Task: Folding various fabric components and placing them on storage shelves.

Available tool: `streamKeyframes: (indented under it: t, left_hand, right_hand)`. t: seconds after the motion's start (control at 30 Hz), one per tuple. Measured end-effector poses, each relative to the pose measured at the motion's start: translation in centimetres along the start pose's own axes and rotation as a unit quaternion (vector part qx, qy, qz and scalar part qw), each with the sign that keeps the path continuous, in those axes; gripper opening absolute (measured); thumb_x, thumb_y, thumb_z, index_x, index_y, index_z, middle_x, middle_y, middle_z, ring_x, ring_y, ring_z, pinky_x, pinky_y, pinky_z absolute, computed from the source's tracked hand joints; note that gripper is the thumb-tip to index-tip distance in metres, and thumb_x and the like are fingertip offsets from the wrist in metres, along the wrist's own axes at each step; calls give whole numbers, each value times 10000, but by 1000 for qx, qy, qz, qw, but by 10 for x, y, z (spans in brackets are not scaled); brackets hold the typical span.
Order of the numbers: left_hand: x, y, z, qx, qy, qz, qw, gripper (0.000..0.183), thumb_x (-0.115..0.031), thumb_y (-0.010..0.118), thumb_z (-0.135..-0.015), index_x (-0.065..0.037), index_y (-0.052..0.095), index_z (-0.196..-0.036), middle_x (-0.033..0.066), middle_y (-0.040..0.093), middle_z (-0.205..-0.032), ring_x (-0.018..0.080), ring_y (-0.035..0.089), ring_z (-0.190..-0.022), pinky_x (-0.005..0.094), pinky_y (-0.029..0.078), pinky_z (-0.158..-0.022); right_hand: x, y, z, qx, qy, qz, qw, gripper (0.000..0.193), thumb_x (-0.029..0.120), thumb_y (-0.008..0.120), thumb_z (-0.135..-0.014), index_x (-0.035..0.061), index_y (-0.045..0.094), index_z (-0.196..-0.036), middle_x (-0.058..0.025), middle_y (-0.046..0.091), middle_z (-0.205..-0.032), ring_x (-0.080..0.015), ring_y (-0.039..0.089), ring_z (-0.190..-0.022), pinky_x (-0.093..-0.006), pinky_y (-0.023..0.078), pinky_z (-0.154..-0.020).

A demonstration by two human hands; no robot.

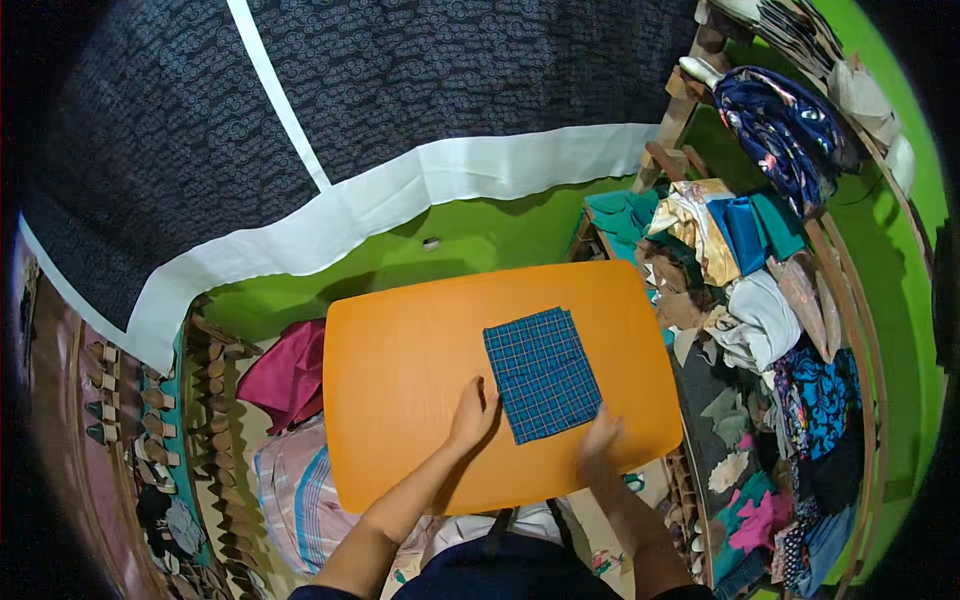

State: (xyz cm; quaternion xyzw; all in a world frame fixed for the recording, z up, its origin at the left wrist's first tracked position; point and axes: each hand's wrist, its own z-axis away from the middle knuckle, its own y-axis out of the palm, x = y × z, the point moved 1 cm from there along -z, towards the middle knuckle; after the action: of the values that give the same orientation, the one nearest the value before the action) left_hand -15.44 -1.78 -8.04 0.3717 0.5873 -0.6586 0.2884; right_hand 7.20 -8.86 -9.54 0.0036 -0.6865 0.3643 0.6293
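Note:
A blue checked cloth [543, 375], folded into a flat rectangle, lies slightly tilted on an orange tabletop [400, 340]. My left hand [473, 415] is beside the cloth's lower left edge, its fingers extended and nothing held in them. At the lower right corner of the cloth is my right hand [601, 432], smeared by motion. Whether its fingers touch or grip the cloth there I cannot tell.
Shelves to the right hold piled fabrics, among them a white cloth [760, 320] and a blue patterned cloth [825, 385]. A maroon cloth [290, 375] lies left of the table, near wooden racks [215, 440]. Behind hangs a dark curtain [480, 70] with a white border.

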Motion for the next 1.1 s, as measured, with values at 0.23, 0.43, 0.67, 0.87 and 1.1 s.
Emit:
streamKeyframes:
  t: [0.23,0.43,0.67,0.87,1.1]
  left_hand:
    - [-27,34,-49,34,-264,341,901,486,-218,549,-849,124,404,-1161,152,606,-892,228,586,-835,308,472,-732]
    - [-38,22,-48,82,-217,318,919,235,-144,566,-826,-7,560,-1016,92,610,-932,182,583,-800,308,473,-726]
    - [-81,55,-58,158,48,267,950,356,-117,505,-865,-17,403,-1190,88,532,-1080,172,495,-982,311,384,-886]
    - [-184,65,-77,255,102,283,919,426,-132,497,-883,-34,338,-1266,89,490,-1165,168,457,-1062,315,362,-919]
    - [-356,93,-129,261,256,249,897,444,-160,548,-849,-7,375,-1228,131,538,-1112,198,518,-1012,313,399,-880]
  right_hand:
    - [0,59,-80,195,-37,-27,980,449,233,599,-794,-89,492,-1088,-224,540,-1079,-344,512,-1008,-370,412,-843]
    - [70,39,-41,415,171,-100,888,504,254,629,-780,-57,486,-1150,-193,527,-1149,-260,530,-1011,-371,459,-772]
    - [59,-25,-44,392,287,-265,833,447,266,643,-786,5,526,-1129,-102,596,-1046,-222,564,-941,-333,431,-832]
    - [81,-96,-77,284,106,-360,882,297,169,597,-826,25,540,-1079,-69,582,-1040,-177,551,-926,-340,438,-804]
    - [158,-202,-152,145,-22,-401,904,327,135,599,-814,4,495,-1096,-82,564,-1054,-184,537,-937,-347,429,-825]
